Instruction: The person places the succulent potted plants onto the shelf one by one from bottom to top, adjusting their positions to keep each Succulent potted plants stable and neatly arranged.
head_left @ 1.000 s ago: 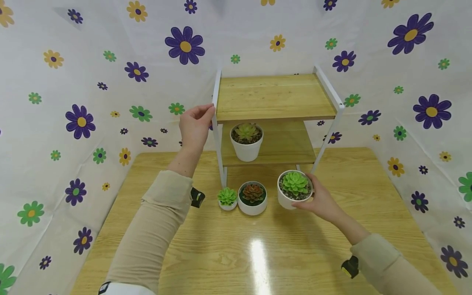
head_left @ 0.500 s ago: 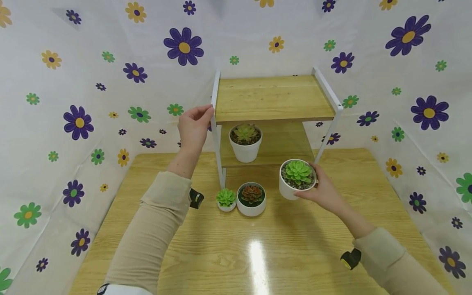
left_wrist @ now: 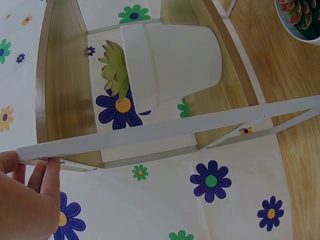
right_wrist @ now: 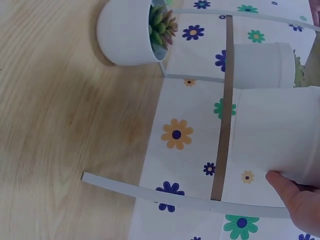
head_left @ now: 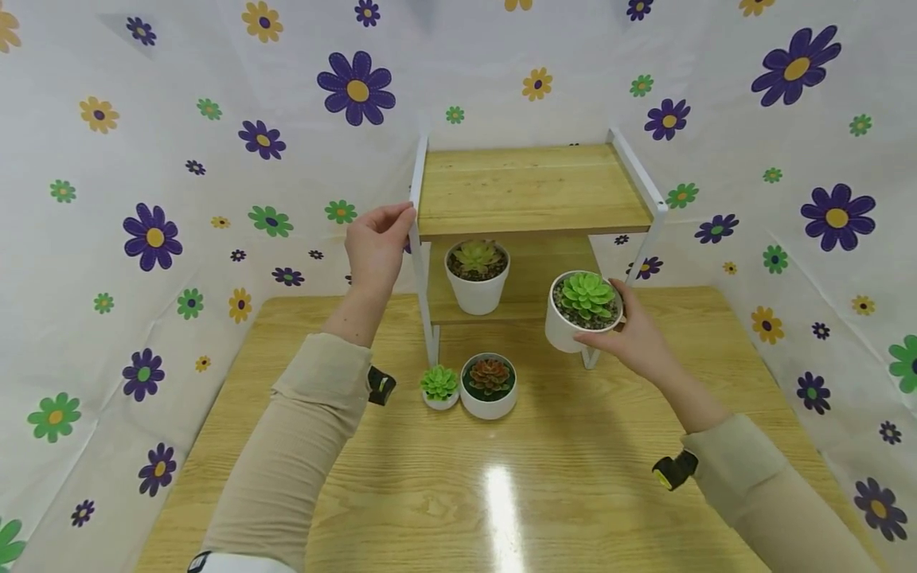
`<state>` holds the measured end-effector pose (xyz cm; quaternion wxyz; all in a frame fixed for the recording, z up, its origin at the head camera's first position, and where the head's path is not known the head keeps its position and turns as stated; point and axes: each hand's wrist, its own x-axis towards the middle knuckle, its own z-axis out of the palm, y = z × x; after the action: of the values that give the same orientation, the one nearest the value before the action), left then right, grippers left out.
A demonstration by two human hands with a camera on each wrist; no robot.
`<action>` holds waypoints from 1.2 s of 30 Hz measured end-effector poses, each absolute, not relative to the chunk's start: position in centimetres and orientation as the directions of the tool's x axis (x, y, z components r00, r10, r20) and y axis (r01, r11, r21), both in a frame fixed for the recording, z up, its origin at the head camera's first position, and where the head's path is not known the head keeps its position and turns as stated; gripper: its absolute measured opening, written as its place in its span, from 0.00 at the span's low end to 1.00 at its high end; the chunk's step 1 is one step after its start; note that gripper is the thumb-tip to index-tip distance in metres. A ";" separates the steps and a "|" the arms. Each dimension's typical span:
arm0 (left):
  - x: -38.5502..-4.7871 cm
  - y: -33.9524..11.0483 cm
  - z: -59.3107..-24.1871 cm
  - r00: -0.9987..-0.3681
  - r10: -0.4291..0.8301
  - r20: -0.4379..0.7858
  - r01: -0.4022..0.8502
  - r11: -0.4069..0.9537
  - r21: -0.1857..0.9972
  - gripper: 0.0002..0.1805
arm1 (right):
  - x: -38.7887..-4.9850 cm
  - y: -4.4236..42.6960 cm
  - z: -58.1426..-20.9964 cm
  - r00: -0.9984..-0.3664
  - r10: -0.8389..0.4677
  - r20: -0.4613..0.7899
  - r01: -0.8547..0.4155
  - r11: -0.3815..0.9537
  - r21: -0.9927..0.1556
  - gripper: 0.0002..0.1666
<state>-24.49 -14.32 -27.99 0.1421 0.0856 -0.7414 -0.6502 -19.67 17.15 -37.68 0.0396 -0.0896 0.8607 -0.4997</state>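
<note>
My right hand (head_left: 634, 338) grips a white pot with a bright green succulent (head_left: 586, 296) by its right side. That pot hangs in the air before the right end of the shelf's lower board, slightly tilted. In the right wrist view the thumb presses on the pot's white wall (right_wrist: 275, 135). My left hand (head_left: 376, 251) pinches the front left corner of the white frame of a two-tier wooden shelf (head_left: 530, 187); the left wrist view shows the fingers on the frame bar (left_wrist: 150, 132). A yellowish-green succulent in a white pot (head_left: 478, 294) stands on the lower board's left part.
On the wooden table (head_left: 415, 477), before the shelf, stand a small green succulent (head_left: 439, 384) and a reddish-brown succulent in a round white pot (head_left: 489, 404). A flower-patterned cloth (head_left: 301, 159) surrounds the table at the back and sides.
My right hand has raised the pot with the bright green succulent and moved it slightly right, from low before the shelf to the lower board's height. The left hand keeps its place on the frame.
</note>
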 end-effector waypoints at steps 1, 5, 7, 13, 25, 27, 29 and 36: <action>-24.5 -14.3 -28.0 -0.946 -0.309 0.101 0.059 0.142 0.988 0.14 | -19.8 17.1 -37.6 -0.982 -0.188 0.016 -0.107 0.482 -0.870 0.59; -24.4 -14.3 -28.0 -0.947 -0.306 0.099 0.058 0.139 0.989 0.14 | -20.6 16.9 -37.4 -0.985 -0.171 0.001 -0.085 0.486 -0.870 0.61; -24.4 -14.2 -28.1 -0.947 -0.307 0.098 0.057 0.140 0.988 0.14 | -20.9 16.9 -37.4 -0.987 -0.162 -0.004 -0.078 0.500 -0.862 0.61; -24.4 -14.1 -28.1 -0.947 -0.304 0.101 0.059 0.145 0.988 0.14 | -21.7 16.9 -37.7 -0.989 -0.147 0.006 -0.082 0.514 -0.854 0.60; -24.6 -14.4 -28.2 -0.947 -0.302 0.110 0.067 0.148 0.987 0.14 | -23.0 16.2 -38.1 -0.984 -0.174 0.047 -0.130 0.509 -0.851 0.59; -24.5 -14.5 -28.2 -0.947 -0.301 0.109 0.066 0.151 0.986 0.14 | -23.1 16.1 -38.1 -0.983 -0.176 0.046 -0.131 0.513 -0.848 0.59; -24.5 -14.5 -28.2 -0.947 -0.303 0.106 0.064 0.146 0.987 0.14 | -23.2 16.0 -38.0 -0.983 -0.182 0.039 -0.130 0.519 -0.845 0.59; -24.5 -14.5 -28.2 -0.948 -0.301 0.104 0.063 0.141 0.988 0.14 | -23.5 15.8 -37.7 -0.983 -0.183 0.028 -0.126 0.547 -0.827 0.59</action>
<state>-24.49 -14.47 -28.17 0.1402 0.0802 -0.7424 -0.6503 -23.53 15.79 -37.71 0.0306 -0.0877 0.8790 -0.4676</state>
